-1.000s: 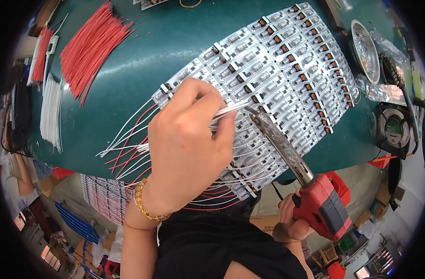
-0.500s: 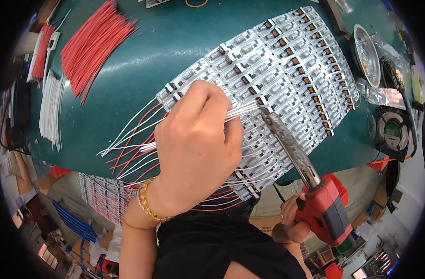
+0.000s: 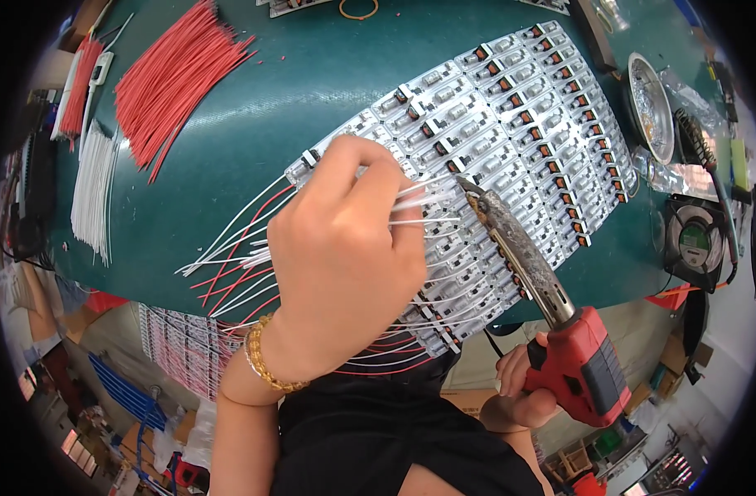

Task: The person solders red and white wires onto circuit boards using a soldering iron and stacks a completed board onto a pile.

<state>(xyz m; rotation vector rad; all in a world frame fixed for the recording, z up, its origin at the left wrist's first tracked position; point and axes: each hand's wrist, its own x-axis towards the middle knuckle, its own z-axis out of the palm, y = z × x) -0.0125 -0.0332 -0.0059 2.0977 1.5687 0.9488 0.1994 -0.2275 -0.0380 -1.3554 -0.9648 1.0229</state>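
My left hand point(image 3: 345, 248) pinches a small bunch of white wires point(image 3: 423, 194), their bare ends fanned out over a large white panel of small circuit boards point(image 3: 510, 124) on the green table point(image 3: 254, 124). My right hand point(image 3: 519, 388) grips the red handle of a soldering iron point(image 3: 552, 322). Its dark, crusted tip point(image 3: 469, 188) meets the panel right beside the wire ends. White and red wires point(image 3: 229, 248) soldered to the panel's near edge trail to the left and below my left hand.
A loose heap of red wires point(image 3: 175, 74) and a bundle of white wires point(image 3: 93, 186) lie at the far left. A round metal dish point(image 3: 651, 95), a coiled iron stand point(image 3: 696, 140) and a small fan point(image 3: 696, 236) stand at the right. Another wired panel point(image 3: 184, 347) hangs below the table edge.
The soldering iron's tip has shifted slightly right and up along the panel. The white wire ends in my left hand have spread apart. My left hand stays over the same spot.
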